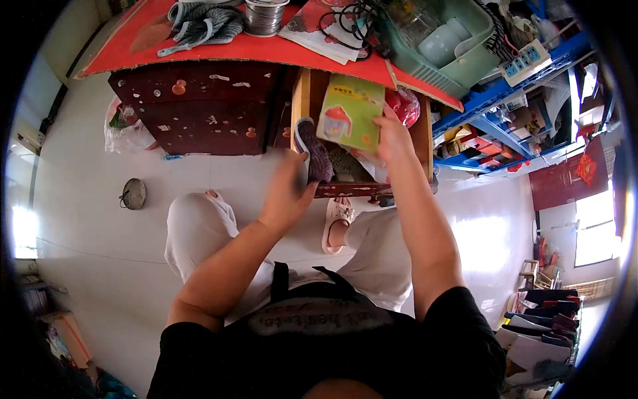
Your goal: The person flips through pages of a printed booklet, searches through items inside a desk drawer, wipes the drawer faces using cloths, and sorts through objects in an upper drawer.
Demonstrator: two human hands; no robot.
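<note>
My right hand (395, 137) grips the right edge of a green booklet (352, 110) with a red and white picture on its cover. The booklet is tilted over an open wooden drawer (303, 93). At the drawer's front left, my left hand (286, 186), slightly blurred, is closed on what looks like a dark purple knitted slipper (319, 156) with a pale edge. A red shiny package (404, 106) lies in the drawer behind my right hand. The booklet and my hands hide much of the drawer's contents.
Above the dark red cabinet (199, 110), the red top (139, 46) bears grey knitted items (203, 25), a wire spool (264, 16), black cable (349, 26) and a green basket (458, 66). Blue shelving (502, 136) stands right. A round pan (133, 193) sits on the floor.
</note>
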